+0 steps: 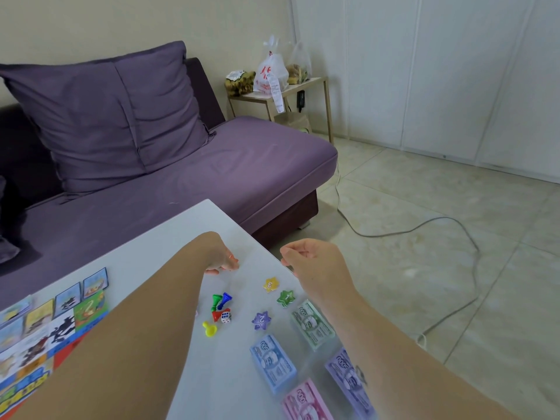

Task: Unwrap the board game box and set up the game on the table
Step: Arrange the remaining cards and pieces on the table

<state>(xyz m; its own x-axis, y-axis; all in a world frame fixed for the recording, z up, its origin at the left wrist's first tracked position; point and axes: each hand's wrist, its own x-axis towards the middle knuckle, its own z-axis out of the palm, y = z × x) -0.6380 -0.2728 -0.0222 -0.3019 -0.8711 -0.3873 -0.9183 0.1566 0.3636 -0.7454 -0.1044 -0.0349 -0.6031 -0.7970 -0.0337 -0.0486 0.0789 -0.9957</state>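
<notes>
On the white table [169,237], my left hand [222,259] points its fingertips down onto the surface near the far edge. Something small and orange shows at the fingertips, and I cannot tell if it is held. My right hand [309,259] hovers over the table's right edge, fingers curled, thumb against forefinger, with nothing visible in it. Between my forearms lie a green pawn [216,301], a blue pawn [225,298], a red pawn [215,316], a yellow pawn [209,328] and a white die [225,316]. The colourful game board [45,328] lies at the left, partly under my left arm.
Star tokens lie right of the pawns: yellow [270,284], green [286,298], purple [261,320]. Banknote stacks sit near the right edge: green [312,324], blue [272,362], purple [348,377], pink [306,401]. A purple sofa [212,165] stands behind the table; a cable [424,225] crosses the floor.
</notes>
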